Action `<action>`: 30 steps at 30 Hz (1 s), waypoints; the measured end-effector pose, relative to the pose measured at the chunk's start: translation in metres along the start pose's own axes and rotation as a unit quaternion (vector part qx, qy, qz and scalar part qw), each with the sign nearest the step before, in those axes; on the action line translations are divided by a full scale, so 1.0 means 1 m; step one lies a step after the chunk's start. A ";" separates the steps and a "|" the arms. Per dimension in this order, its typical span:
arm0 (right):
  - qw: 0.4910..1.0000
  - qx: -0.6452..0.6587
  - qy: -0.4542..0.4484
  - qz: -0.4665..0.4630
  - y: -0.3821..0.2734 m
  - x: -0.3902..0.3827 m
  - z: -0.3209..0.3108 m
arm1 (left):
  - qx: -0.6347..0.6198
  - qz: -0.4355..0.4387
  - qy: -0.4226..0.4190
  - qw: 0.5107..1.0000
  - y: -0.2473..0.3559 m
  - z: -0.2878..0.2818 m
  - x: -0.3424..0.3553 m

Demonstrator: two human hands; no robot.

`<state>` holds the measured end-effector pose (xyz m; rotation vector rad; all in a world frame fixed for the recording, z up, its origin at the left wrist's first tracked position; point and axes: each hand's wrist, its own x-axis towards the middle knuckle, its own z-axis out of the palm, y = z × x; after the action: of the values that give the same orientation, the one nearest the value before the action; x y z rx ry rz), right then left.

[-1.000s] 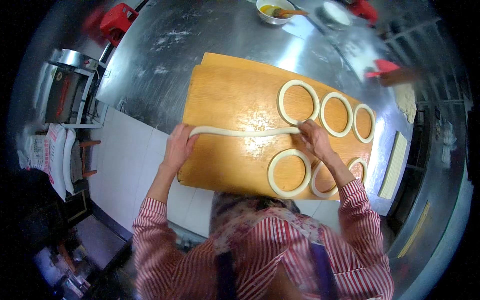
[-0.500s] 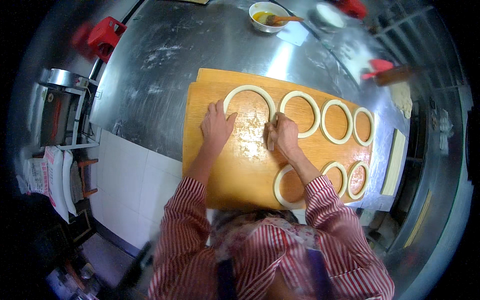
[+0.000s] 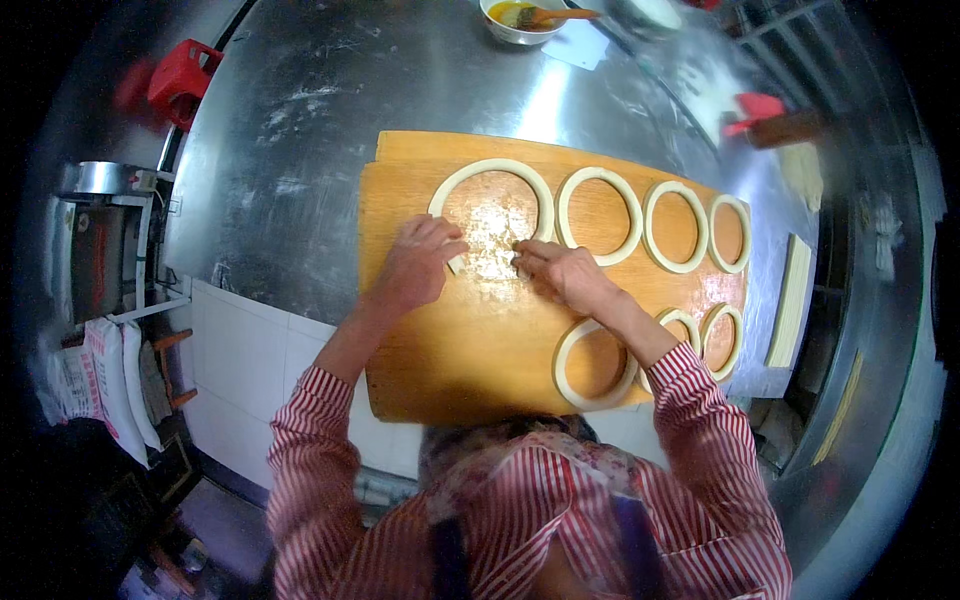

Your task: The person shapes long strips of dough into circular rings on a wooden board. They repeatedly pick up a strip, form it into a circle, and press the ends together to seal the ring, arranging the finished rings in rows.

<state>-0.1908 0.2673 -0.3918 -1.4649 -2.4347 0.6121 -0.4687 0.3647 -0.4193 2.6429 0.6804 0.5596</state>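
A pale dough rope (image 3: 490,166) lies in an open arch on the wooden board (image 3: 450,350). My left hand (image 3: 418,260) is closed on its left end, and a short tip shows below the fingers. Over the rope's right end my right hand (image 3: 572,277) is closed, thumb and fingers pinched near the tip, which they partly hide. To the right lie finished dough rings in two rows, among them a ring (image 3: 600,175) beside the arch and a ring (image 3: 562,365) close to my right forearm.
The board rests on a steel table (image 3: 300,150). At the far side stands a white bowl (image 3: 520,37) of yellow liquid with a wooden-handled brush (image 3: 560,16). Pale strips (image 3: 788,300) lie at the right edge. A red stool (image 3: 185,82) is beyond the table's left side.
Both ends of the dough rope have been bent inward and toward me. My right hand has come left with its end, and my left fingers have curled over theirs. The view has shifted slightly.
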 end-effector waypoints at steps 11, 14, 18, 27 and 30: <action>0.989 0.062 0.062 0.116 -0.001 0.018 0.021 | -0.107 0.007 -0.030 0.994 0.002 0.023 0.031; 0.946 0.041 0.192 0.257 0.011 0.041 -0.012 | -0.056 -0.145 0.082 0.984 -0.003 0.020 0.055; 0.951 -0.082 0.169 0.245 0.043 0.071 -0.004 | -0.010 -0.220 0.083 0.972 -0.038 0.041 0.068; 0.970 -0.032 0.169 0.169 0.051 0.072 -0.013 | -0.024 -0.201 0.172 0.964 -0.029 0.036 0.062; 0.994 0.049 0.090 0.022 0.029 0.044 -0.015 | -0.205 -0.099 0.017 0.974 -0.011 0.017 0.042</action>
<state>-0.1831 0.3219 -0.3929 -1.4697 -2.2105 0.5724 -0.4317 0.3916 -0.4273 2.1610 0.7382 0.6141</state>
